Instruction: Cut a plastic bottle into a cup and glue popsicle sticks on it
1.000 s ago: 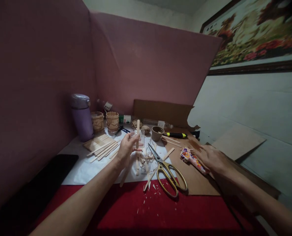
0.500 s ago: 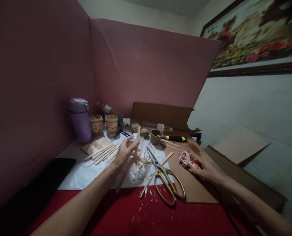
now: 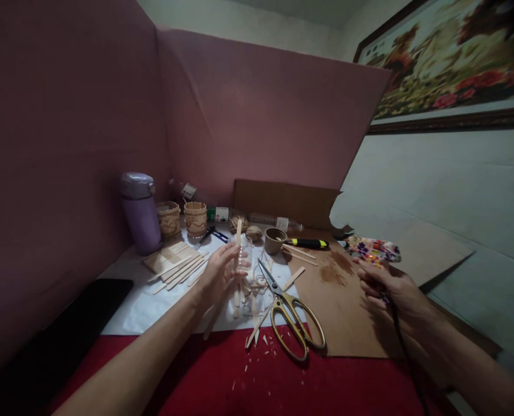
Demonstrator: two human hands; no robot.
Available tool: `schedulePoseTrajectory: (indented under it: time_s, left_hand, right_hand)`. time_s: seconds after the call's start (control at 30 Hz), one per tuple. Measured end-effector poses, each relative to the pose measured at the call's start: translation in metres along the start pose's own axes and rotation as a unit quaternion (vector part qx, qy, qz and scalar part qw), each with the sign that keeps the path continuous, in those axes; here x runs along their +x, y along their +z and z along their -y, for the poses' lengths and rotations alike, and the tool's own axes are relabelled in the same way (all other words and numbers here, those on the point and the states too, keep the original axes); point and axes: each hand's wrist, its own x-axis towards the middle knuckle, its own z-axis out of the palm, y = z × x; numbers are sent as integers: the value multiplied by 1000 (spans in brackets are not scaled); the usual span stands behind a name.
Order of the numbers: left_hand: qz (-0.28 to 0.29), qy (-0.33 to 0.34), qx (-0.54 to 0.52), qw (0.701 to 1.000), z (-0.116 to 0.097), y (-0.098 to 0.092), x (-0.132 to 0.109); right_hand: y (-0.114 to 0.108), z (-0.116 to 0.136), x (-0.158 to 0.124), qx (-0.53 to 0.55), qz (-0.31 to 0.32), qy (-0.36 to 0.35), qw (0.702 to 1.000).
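Note:
My left hand [image 3: 220,268] is closed round a clear plastic cup-like piece [image 3: 245,254], with an upright wooden craft stick [image 3: 238,234] against its side. In my right hand [image 3: 389,287] is a flower-patterned glue gun [image 3: 373,249], gripped by its handle. Its nozzle points left, a small orange light glows on it, and a dark cord [image 3: 402,346] hangs down. Gold-handled scissors [image 3: 285,306] lie open between my hands. Beneath my left hand are loose craft sticks [image 3: 237,303] and tangled twine [image 3: 259,283].
A purple bottle [image 3: 141,219], two decorated wooden cups [image 3: 195,219] and a row of craft sticks [image 3: 174,263] occupy the left. Behind are twine balls [image 3: 253,233], a brown cup [image 3: 275,241] and a yellow-black handled tool [image 3: 309,244]. Stained cardboard [image 3: 347,323] covers the right.
My right hand has lifted the glue gun off the cardboard and carried it up and right. The stick and clear piece in my left hand have shifted slightly.

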Motion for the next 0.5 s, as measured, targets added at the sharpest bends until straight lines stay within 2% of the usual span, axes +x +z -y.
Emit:
schedulePoseTrajectory:
  time_s: [0.1,0.17,0.27,0.37,0.5]
  left_hand:
    - [18,-12,-17,1000,-1,1,-1]
    - [29,-17,-22,999,-1,1,-1]
    - [40,-26,-23,999,0,3,-1]
    - [51,-28,-19,998,2,4,-1]
    - [86,-17,-26,996,5,5,-1]
  right_hand:
    - [20,17,-26,61,101,70,991]
    - [34,24,-40,40,170,89,981]
    - [55,29,-54,-8,240,99,966]
    - [75,37,-61,-51,296,108,948]
    - [95,49,-64,-86,323,123,934]
